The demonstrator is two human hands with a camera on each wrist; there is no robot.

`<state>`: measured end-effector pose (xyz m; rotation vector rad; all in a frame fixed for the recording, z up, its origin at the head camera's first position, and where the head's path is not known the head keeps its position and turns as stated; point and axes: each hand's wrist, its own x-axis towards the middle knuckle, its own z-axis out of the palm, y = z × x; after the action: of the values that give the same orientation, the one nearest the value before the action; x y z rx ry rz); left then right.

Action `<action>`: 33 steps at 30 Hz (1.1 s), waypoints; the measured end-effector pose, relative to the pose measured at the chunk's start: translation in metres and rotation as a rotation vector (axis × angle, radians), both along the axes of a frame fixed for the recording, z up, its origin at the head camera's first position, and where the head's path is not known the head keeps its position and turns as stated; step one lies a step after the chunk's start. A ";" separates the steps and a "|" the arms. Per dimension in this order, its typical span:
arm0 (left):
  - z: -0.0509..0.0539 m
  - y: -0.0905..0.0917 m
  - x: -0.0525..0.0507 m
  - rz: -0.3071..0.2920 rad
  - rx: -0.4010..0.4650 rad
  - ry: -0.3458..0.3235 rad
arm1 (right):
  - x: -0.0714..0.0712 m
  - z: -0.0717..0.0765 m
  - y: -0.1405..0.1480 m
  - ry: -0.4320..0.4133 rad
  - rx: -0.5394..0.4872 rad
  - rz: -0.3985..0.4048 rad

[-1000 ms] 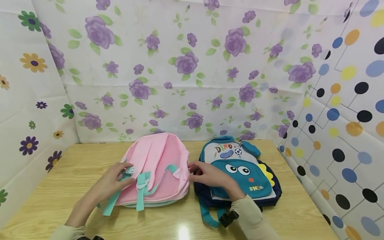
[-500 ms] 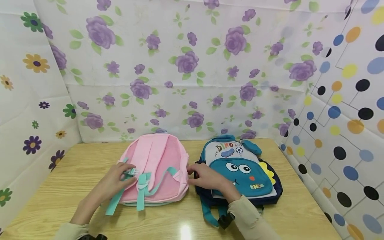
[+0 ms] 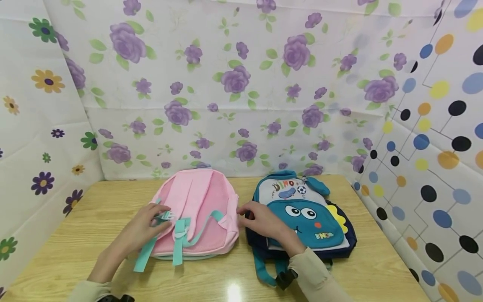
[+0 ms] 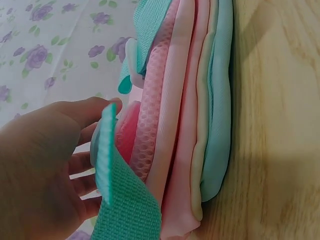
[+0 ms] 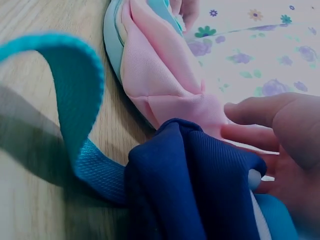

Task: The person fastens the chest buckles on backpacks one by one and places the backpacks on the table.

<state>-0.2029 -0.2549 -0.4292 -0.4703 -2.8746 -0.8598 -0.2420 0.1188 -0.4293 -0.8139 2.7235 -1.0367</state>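
On the table a pink backpack (image 3: 216, 226) lies with its shoulder straps and mesh back facing up. My left hand (image 3: 145, 224) is at its left side, thumb and fingers spread about a white strap buckle and teal webbing (image 4: 127, 200). In the left wrist view the webbing partly hides those fingers. At the pink bag's right edge, my right hand (image 3: 262, 220) has its fingertips close to or touching the pink side fabric (image 5: 190, 110). That hand passes over a blue dinosaur backpack (image 3: 320, 222), which lies front up to the right.
Both bags lie on a wooden table (image 3: 211, 281). A teal strap loop (image 5: 80, 110) of the dinosaur backpack hangs toward the front. Flowered cloth (image 3: 226, 126) rises behind the table, with a dotted cloth (image 3: 434, 188) at the right.
Both hands keep nearly the same places by the pink backpack. The right fingers have shifted very slightly, and the head view has moved a little.
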 end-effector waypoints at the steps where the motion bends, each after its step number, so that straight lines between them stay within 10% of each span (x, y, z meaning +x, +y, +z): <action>1: 0.001 0.000 0.000 0.003 -0.002 0.004 | 0.000 0.001 0.000 0.009 -0.012 -0.013; 11: 0.005 0.001 -0.005 -0.047 -0.015 0.126 | -0.003 0.007 -0.015 0.058 -0.075 0.005; 33: 0.005 0.003 -0.009 -0.104 0.038 0.058 | -0.006 0.022 -0.066 0.125 -0.074 0.126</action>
<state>-0.2120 -0.2523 -0.4245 -0.6341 -2.7973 -0.8989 -0.2475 0.0523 -0.4075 -1.0819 2.7065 -1.1013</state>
